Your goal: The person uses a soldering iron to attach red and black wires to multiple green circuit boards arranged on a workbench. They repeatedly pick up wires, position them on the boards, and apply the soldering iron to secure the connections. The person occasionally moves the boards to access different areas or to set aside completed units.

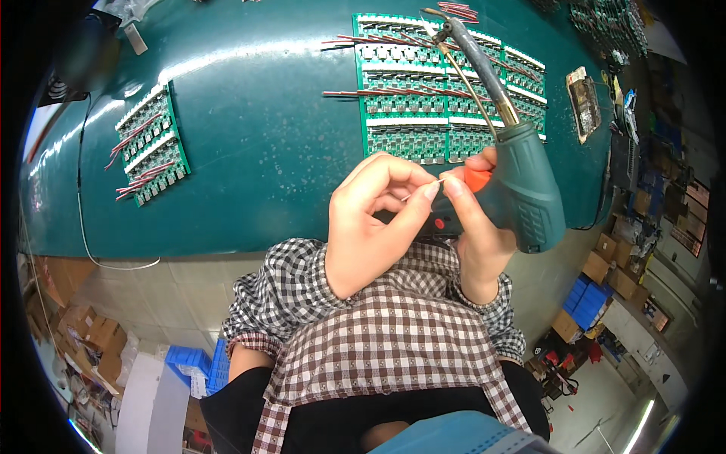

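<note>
My left hand (378,208) is closed in a pinch, thumb against forefinger, on a thin pale wire (408,198). The wire's end reaches the fingertips of my right hand (482,240), which touch or nearly touch the left ones. In my right hand is a green soldering gun (529,185) with an orange trigger, its dark barrel and brass tube pointing up and away. The gun covers part of that hand. Beyond it lies a panel of green circuit boards (404,140) in rows, with red and dark wires (378,94) laid across.
A smaller group of circuit boards (151,144) with wires lies at the left of the green table (249,151). A scorched tray (584,106) is on the right. Some red wires (458,11) lie at the far edge. A cable (81,178) hangs over the left front edge.
</note>
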A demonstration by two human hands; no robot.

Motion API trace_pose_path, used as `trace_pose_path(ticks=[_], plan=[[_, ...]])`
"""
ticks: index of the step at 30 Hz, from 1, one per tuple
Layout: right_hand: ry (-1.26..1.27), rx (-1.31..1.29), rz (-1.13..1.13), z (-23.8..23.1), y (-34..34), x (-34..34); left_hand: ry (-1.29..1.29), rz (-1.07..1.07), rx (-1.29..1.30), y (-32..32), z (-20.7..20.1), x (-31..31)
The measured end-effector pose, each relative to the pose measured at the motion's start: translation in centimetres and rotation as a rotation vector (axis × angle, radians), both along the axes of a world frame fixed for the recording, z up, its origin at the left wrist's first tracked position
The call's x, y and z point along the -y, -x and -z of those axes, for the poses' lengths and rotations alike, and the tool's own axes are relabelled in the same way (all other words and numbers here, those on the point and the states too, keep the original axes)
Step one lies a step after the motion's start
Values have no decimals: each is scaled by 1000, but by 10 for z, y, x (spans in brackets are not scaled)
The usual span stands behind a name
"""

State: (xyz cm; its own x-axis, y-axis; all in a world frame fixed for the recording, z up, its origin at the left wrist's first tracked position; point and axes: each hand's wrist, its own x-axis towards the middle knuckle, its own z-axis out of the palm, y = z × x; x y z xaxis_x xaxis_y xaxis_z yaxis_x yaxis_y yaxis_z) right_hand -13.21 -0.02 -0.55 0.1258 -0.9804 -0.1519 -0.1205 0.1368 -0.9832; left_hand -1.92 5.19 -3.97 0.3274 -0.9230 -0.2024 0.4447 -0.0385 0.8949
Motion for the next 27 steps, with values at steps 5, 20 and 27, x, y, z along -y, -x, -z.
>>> trace_pose_path(ticks=[5, 20, 27], plan=[[30, 98, 22, 4, -2, -2, 61, -59, -57, 8, 4, 0], [64, 196, -64, -2, 52, -1, -251, 154, 490, -87, 21, -2], [-13, 154, -85, 1, 77, -5, -212, 220, 865, -83, 22, 21]])
